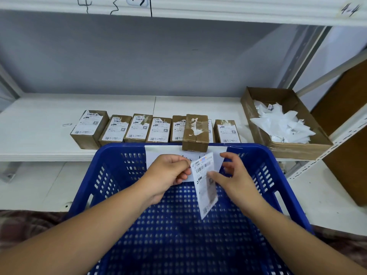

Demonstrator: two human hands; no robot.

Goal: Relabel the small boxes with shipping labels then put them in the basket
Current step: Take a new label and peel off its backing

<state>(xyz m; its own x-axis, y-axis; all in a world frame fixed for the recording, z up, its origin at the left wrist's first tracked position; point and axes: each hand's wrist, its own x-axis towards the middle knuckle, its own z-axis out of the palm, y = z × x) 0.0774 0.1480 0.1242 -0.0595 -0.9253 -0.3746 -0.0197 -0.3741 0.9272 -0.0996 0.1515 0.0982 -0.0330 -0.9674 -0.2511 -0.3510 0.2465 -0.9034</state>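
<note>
**Inspector:** Head view. Where is the item under work?

**Recorder:** The shipping label [205, 185] hangs tilted in the air over the basket [111, 150], near its far wall, between both hands. It touches no box.

**Inspector:** Condition of each grip?

**Recorder:** The left hand [168, 171] has its grip clamped on the label's upper left edge, thumb and fingers pinched together. The right hand [236, 175] lays its thumb on the label's middle. Its fingers are curved and spread apart past the label's right edge. Whether any finger backs the thumb from behind is hidden, so I cannot tell the state of that grip.

**Inspector:** The boxes?

**Recorder:** The small boxes [137, 128] stand side by side in a row along the front edge of the shelf [39, 120]. Their printed labels face up, and several are torn at the top. One bare box [195, 132], taped and carrying only torn white remnants, stands in front of the row toward its right end. Its lower edge overlaps the basket's far rim. Whether it rests on that rim cannot be told.

**Inspector:** Basket position?

**Recorder:** It is blue and perforated, with its far rim against the shelf's front edge. A white sheet [158, 155] is taped inside the far wall.

**Inspector:** Other items?

**Recorder:** A cardboard tray [301, 149] at the shelf's right end holds white paper scraps [282, 126].
</note>
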